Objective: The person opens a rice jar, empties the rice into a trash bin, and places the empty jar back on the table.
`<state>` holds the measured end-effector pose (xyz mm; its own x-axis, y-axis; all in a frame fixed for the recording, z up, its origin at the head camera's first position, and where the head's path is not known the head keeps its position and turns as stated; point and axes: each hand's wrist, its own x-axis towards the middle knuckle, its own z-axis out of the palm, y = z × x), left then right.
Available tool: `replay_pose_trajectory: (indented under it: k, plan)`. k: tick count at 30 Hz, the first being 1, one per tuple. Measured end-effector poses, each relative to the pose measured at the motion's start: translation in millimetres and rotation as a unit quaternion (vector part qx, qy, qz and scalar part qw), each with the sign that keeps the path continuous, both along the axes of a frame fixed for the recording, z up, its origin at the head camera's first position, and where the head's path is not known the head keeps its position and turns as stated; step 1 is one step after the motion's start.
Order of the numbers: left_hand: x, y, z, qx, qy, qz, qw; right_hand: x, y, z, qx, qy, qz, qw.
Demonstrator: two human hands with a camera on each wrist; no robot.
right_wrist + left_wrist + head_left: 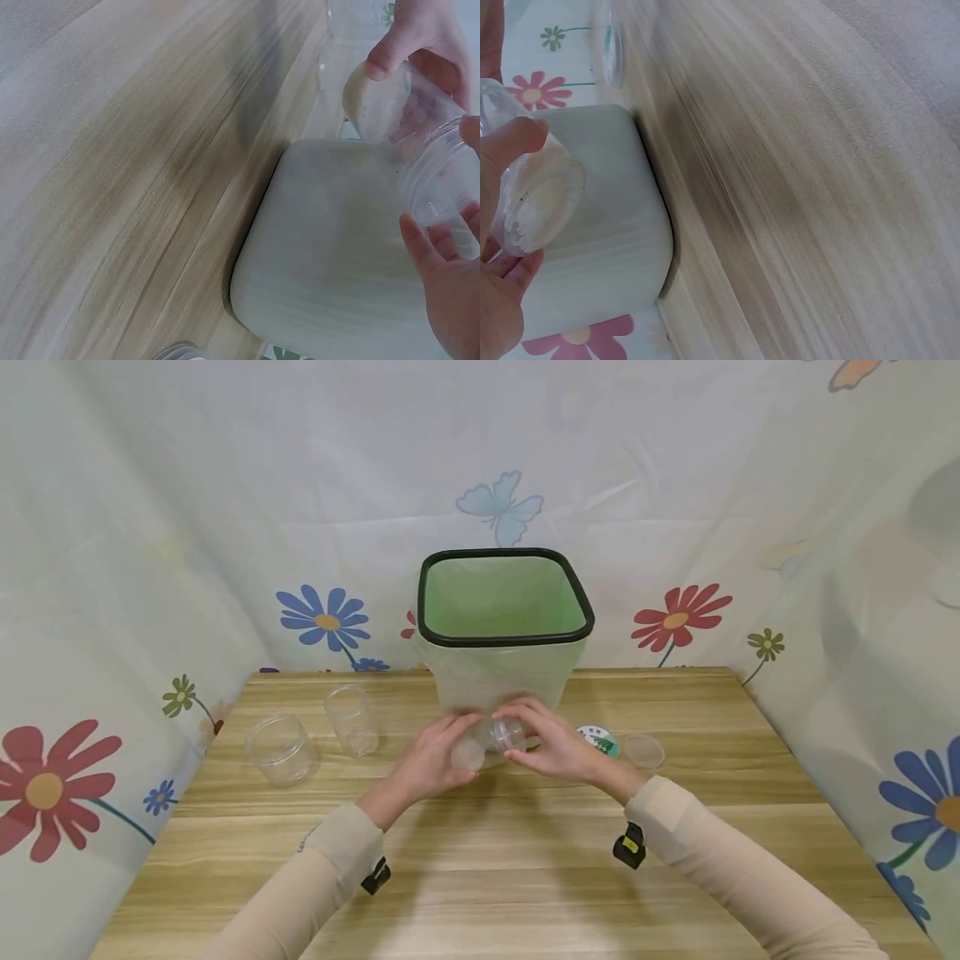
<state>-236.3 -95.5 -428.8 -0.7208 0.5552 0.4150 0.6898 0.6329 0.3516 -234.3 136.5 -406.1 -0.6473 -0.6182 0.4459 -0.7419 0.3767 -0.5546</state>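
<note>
A clear plastic jar (489,745) is held on its side just in front of the bin, between both hands. At its base end, my left hand (431,758) grips it with thumb and fingers. My right hand (557,745) holds the ringed mouth end between thumb and fingertips. The right wrist view shows the jar (427,112) tilted, its base looking whitish. Whether a separate lid sits on the mouth end I cannot tell. Nearest my right hand lie a white-and-green round lid (597,740) and a clear disc (644,750).
Directly behind the hands stands a pale green bin (501,672) with a black rim. To the left are a wide clear jar (281,753) and a taller clear jar (351,722). The wooden table (480,877) meets flowered cloth (330,468) at the back and sides.
</note>
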Motion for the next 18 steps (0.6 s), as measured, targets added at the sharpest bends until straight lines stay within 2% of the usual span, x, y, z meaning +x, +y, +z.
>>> replay_pose_trajectory:
  k: [6, 14, 18]
  plan:
    - [-0.5, -0.5, -3.1, 0.0, 0.007, 0.004, 1.0, 0.5, -0.3, 1.5, 0.02, 0.037, -0.004, 0.9991]
    - [-0.5, -0.1, -3.6, 0.004, 0.011, 0.014, 0.9998, 2.4, -1.7, 3.4, 0.023, 0.024, -0.01, 0.9994]
    - [-0.2, -0.2, -3.8, 0.008, 0.018, 0.01, 0.9998, 3.9, -2.6, 4.3, 0.019, 0.003, -0.021, 0.9996]
